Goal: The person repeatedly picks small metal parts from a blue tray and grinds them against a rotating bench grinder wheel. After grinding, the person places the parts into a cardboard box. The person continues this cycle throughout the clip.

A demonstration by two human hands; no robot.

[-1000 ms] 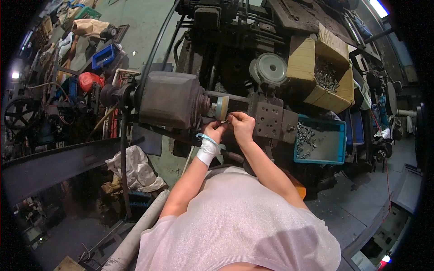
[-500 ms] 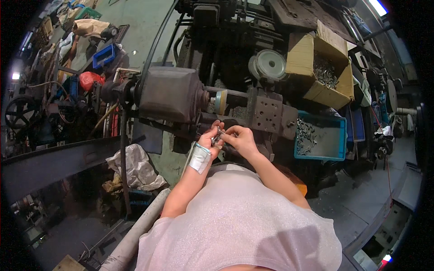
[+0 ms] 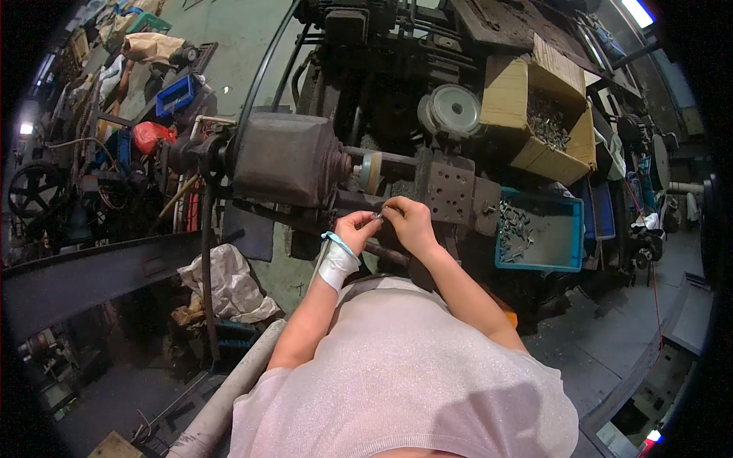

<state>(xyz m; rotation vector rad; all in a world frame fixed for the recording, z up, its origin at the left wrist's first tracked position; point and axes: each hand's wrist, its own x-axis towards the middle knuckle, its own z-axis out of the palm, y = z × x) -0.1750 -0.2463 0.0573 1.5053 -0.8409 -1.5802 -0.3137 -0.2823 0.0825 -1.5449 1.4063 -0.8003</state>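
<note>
In front of my body, just short of the machine's bed, my two hands meet at a small shiny metal part (image 3: pixel 377 217). My left hand (image 3: pixel 353 231) is closed, thumb and fingertips pinching the part from its left side; a white wrap and a light blue band circle that wrist. From the right, my right hand (image 3: pixel 410 223) is closed too, its fingertips on the same part. The part is mostly covered by fingers, so its exact shape cannot be made out. Whether more pieces lie inside my left palm is hidden.
Beyond my hands stands a dark machine with a motor housing (image 3: pixel 282 159), a pale wheel (image 3: pixel 369 172) and a drilled metal block (image 3: pixel 450 191). Rightward are a blue-green bin (image 3: pixel 540 269) and a cardboard box (image 3: pixel 504 103), both with small metal parts. A pale pipe (image 3: pixel 229 393) runs at lower left.
My left hand has turned from a cupped, palm-up pose holding small metal pieces to a pinch. My right hand has risen slightly, its fingers now bent down onto the part.
</note>
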